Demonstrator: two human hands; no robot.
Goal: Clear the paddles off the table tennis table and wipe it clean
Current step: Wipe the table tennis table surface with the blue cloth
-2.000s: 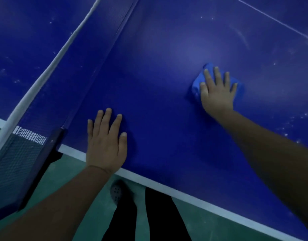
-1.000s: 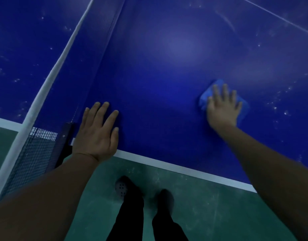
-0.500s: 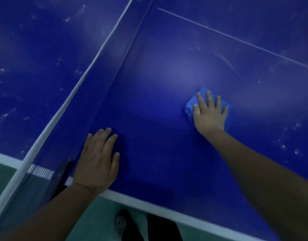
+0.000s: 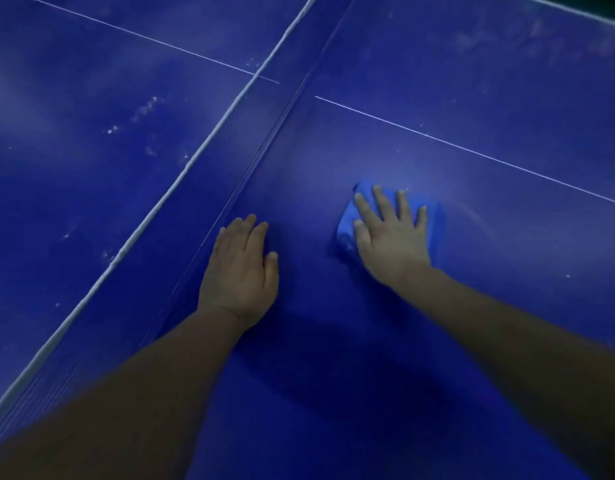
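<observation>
Blue cloth (image 4: 346, 225) lies on the table tennis table (image 4: 472, 98) a little toward 2 o'clock of the picture's centre, pinned flat under the right hand (image 4: 391, 237); that hand presses down with fingers (image 4: 380, 199) straight and slightly spread, pointing toward 12 o'clock, not curled round the cloth; the cloth's edges show past the hand toward 9 o'clock and 3 o'clock. Left hand (image 4: 238, 268) rests palm-down on the bare tabletop just toward 9 o'clock of the cloth, apart from it, its fingers straight and close together, holding nothing; its fingertips lie near the foot of the net (image 4: 243, 133). The net runs from 7 o'clock up to 12 o'clock, its white top band (image 4: 195, 157) passing toward 10 o'clock of the left hand. A thin white centre line (image 4: 472, 150) crosses the near half from the net out toward 3 o'clock, beyond the cloth; another thin line (image 4: 133, 34) crosses the far half toward 10 o'clock. Pale dusty specks (image 4: 146, 105) dot the far half at 10 o'clock; fainter smudges (image 4: 528, 39) show toward 1 o'clock. Both bare forearms reach in from 6 o'clock; no paddle is in view.
</observation>
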